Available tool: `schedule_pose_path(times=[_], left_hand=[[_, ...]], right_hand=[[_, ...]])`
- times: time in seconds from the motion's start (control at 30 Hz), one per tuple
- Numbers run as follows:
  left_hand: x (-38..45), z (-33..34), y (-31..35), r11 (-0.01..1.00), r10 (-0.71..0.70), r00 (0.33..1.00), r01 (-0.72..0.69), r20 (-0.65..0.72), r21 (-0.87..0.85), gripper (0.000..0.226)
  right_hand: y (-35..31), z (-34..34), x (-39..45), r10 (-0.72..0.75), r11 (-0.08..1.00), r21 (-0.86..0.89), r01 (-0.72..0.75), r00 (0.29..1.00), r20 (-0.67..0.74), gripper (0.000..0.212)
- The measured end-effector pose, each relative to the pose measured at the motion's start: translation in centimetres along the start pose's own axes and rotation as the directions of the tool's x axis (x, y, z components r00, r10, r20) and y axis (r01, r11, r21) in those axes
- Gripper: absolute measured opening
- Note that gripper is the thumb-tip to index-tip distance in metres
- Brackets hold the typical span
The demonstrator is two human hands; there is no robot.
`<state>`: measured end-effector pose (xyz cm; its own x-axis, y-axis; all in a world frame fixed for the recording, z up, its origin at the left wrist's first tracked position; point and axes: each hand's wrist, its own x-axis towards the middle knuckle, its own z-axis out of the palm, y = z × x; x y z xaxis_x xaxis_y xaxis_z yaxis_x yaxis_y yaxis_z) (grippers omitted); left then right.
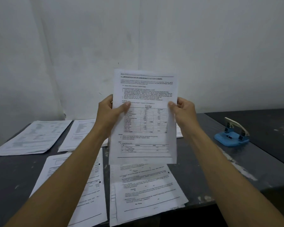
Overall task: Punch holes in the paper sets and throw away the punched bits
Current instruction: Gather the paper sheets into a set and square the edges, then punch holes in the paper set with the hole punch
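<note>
- The left hand (111, 110) gripped the left edge of a printed paper set (144, 115), thumb lying across the front of the page and fingers curled behind it.
- The right hand (184, 112) gripped the right edge of the same set in the same way, thumb on the front, so the two hands stood apart with the sheets stretched between them.
- The set was held upright in the air above the desk, its printed face with a heading, text and tables turned toward the person.
- Directly under the hands lay another paper stack (146, 192), fanned a little, with a dark hole showing near its right edge.
- Under the left forearm lay a further stack (88, 190), with punched holes visible along its right edge.
- Beyond the left hand, two more stacks lay side by side: the nearer one (82, 135) and one further left (33, 138).
- Well to the right of the right hand stood a blue hole punch (232, 134) with a pale metal lever raised, touched by nobody.
- All of this rested on a dark grey desk (236, 169), scuffed with pale marks.
- Behind the hands rose a plain whitish wall (154, 38).
</note>
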<state>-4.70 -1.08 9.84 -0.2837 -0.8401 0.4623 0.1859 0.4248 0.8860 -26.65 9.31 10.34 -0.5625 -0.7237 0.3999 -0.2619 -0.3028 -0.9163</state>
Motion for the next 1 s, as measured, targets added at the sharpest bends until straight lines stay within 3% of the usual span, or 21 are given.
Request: schedule_pose_path(times=[0.3, 0.47, 0.6, 0.77, 1.0], left_hand=[[1.2, 6.7, -0.7, 0.950, -0.175, 0.967, 0.216, 0.186, -0.227, 0.031], [2.6, 11.5, -2.6, 0.959, -0.225, 0.952, 0.254, 0.206, -0.128, 0.016], [3.1, 15.5, -4.5, 0.961, -0.245, 0.943, 0.267, 0.226, -0.075, 0.006], [4.0, 20.3, -7.1, 0.942, -0.327, 0.927, 0.336, 0.181, -0.016, 0.010], [4.3, 26.3, -11.6, 0.917, -0.400, 0.904, 0.395, 0.153, 0.058, 0.014]], right_hand=[[-0.6, -6.9, 1.9, 0.079, 0.997, -0.010, -0.079, 0.997, -0.002, 0.021], [0.5, -11.1, 3.6, 0.193, 0.981, 0.028, -0.191, 0.979, -0.062, 0.014], [1.9, -14.6, 5.1, 0.227, 0.969, -0.066, -0.236, 0.966, -0.126, 0.020], [4.2, -18.5, 7.5, 0.229, 0.942, -0.211, -0.261, 0.959, -0.167, 0.019], [7.7, -23.7, 11.8, 0.122, 0.879, -0.411, -0.240, 0.948, -0.292, 0.014]])
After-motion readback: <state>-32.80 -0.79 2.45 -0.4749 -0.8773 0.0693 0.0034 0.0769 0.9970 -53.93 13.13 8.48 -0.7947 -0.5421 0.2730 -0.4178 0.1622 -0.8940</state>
